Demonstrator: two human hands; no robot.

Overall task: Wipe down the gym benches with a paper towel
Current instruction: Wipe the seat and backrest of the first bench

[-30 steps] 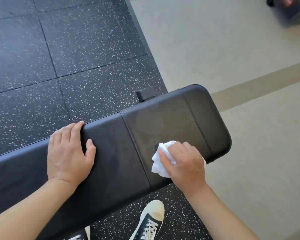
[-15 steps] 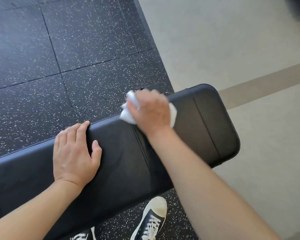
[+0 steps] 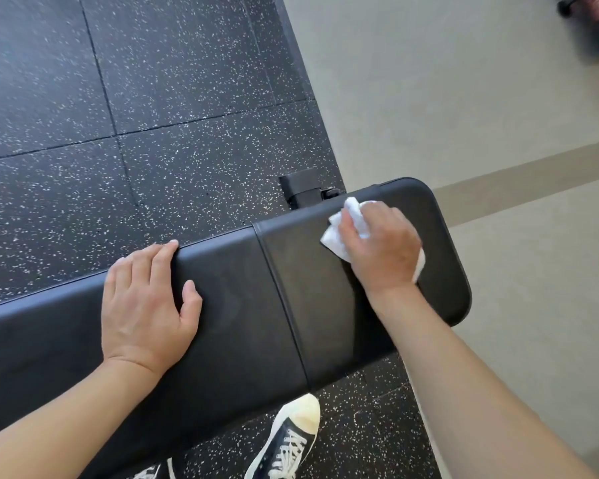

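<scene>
The right hand (image 3: pixel 381 247) grips a crumpled white paper towel (image 3: pixel 343 233) pressed on the black padded vinyl desk (image 3: pixel 325 305); the left hand (image 3: pixel 146 305) lies flat beside its seam. Best: firm, overlapping strokes toward the rounded end.

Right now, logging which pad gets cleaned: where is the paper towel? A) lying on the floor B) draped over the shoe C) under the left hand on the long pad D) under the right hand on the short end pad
D: the right hand grips the paper towel and presses it on the short end pad, past the seam from the left hand.
</scene>
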